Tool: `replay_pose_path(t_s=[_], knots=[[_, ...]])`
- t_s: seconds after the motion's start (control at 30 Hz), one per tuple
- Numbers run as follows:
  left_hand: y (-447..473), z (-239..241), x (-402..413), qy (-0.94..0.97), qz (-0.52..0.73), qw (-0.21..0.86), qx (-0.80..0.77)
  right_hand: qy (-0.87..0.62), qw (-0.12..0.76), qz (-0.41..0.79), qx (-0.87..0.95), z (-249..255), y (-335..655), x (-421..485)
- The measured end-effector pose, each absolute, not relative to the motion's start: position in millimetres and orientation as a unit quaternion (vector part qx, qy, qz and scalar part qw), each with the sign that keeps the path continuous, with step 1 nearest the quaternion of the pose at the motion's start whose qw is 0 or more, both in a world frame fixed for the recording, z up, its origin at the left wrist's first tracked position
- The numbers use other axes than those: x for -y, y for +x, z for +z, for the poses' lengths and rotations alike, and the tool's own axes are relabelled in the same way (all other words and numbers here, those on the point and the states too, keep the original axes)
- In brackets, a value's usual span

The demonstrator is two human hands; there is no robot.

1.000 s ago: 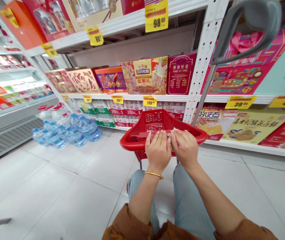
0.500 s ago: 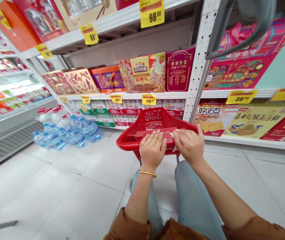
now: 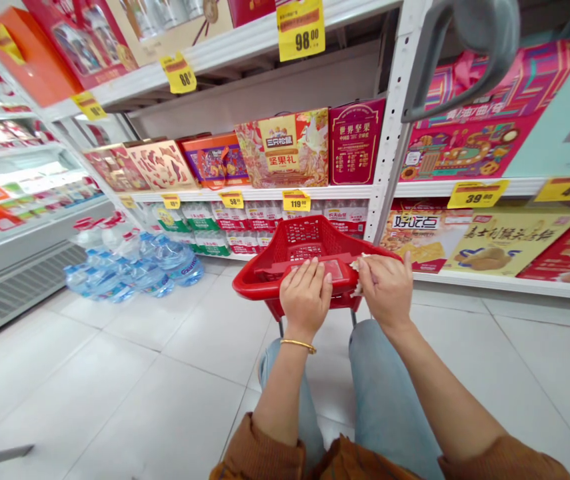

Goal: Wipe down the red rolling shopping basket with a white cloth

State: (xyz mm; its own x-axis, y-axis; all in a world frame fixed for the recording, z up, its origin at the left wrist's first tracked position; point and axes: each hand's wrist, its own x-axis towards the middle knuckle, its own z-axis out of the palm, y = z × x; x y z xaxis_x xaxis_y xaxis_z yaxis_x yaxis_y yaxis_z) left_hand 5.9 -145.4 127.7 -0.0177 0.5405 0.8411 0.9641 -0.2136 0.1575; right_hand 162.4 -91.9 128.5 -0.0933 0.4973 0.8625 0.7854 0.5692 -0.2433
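A red plastic shopping cart (image 3: 252,285) stands right before my knees, its slotted basket facing the shelves. My left hand (image 3: 305,298) lies over the left part of the cart's handle (image 3: 333,270), with its fingers curled across the top. At the handle's right part, my right hand (image 3: 387,287) is closed around a crumpled white tissue (image 3: 358,291). Bits of the tissue stick out at the left side of that hand, against the red plastic. The underside of the handle and most of the right fingertips are hidden.
White shelving (image 3: 389,133) with boxed gifts and yellow price tags rises ahead. Packs of blue-tinted water bottles (image 3: 159,260) stand on the tiled floor at left, beside a refrigerated display case (image 3: 25,267). A grey curved handle (image 3: 465,60) hangs close at upper right.
My right hand has slid a little to the right along the handle with the tissue, uncovering more red plastic between the hands. My left hand stays nearly in place.
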Motion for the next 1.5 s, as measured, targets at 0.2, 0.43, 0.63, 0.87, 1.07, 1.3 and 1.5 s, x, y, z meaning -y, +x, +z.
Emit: replay_pose_path(t_s=[0.2,0.43,0.63,0.87,1.07,1.3,1.5], knots=[[1,128,148,-0.659,-0.412,0.271,0.568,-0.404,0.522,-0.157,0.735,126,132,108],[-9,130,145,-0.676,-0.414,0.297,0.532,-0.351,0.523,-0.180,0.756,128,149,92],[-14,128,143,-0.684,-0.416,0.287,0.526,-0.372,0.501,-0.170,0.762,129,162,81],[-17,128,142,-0.683,-0.422,0.264,0.535,-0.384,0.498,-0.157,0.761,130,180,69],[-20,128,144,-0.681,-0.422,0.277,0.530,-0.378,0.505,-0.133,0.765,134,190,66],[-27,130,143,-0.682,-0.428,0.282,0.521,-0.347,0.514,-0.040,0.783,131,198,51],[-34,131,144,-0.683,-0.426,0.279,0.524,-0.300,0.540,0.069,0.783,131,202,40]])
